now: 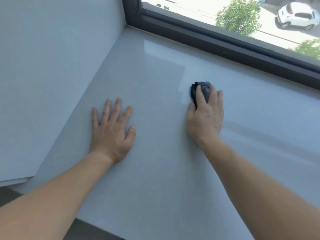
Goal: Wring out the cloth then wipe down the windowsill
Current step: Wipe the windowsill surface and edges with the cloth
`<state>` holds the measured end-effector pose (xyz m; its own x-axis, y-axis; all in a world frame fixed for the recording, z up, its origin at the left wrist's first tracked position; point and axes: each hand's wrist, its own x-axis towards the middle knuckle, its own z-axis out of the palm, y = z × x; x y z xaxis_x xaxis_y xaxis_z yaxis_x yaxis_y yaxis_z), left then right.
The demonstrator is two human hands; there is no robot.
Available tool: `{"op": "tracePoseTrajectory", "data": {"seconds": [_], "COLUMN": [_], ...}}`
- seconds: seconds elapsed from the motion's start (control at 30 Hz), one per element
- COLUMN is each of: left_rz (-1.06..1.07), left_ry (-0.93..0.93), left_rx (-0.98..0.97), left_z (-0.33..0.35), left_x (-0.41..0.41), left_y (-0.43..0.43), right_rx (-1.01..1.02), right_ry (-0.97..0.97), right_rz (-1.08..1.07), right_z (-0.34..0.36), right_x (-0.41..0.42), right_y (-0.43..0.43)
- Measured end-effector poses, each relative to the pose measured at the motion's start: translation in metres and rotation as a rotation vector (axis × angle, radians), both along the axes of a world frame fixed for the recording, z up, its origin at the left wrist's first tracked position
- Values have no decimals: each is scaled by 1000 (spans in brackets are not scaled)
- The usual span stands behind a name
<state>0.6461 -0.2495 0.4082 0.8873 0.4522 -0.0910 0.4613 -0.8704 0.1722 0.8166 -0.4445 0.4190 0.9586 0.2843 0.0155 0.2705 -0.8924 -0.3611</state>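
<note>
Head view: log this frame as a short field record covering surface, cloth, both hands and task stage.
surface: glossy pale grey windowsill, dark brown window frame along its far edge
cloth: small dark grey bunched cloth, on the sill
right: right hand holds the cloth down, fingers curled over it
left: left hand flat, palm down on the sill, apart from the cloth
stage: wiping; faint streaks right of the right hand
outside: white car beyond the glass

dark window frame point(216, 40), white car point(298, 16) outside, green trees point(239, 16)
</note>
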Motion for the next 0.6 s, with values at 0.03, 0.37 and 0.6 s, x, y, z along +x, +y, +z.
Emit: {"op": "tracePoseTrajectory", "data": {"seconds": [0.03,0.37,0.6], "left_rz": [-3,-16,7], "left_ry": [-6,8,-222], "left_rx": [-5,-40,-313], "left_z": [0,2,4], "left_x": [0,-2,-10], "left_y": [1,0,8], "right_rx": [31,12,14], "right_ry": [-25,18,-17], "right_rz": [118,-33,339], "right_z": [-2,-5,-8], "right_x": [-26,-17,-143], "right_y": [12,-37,22]}}
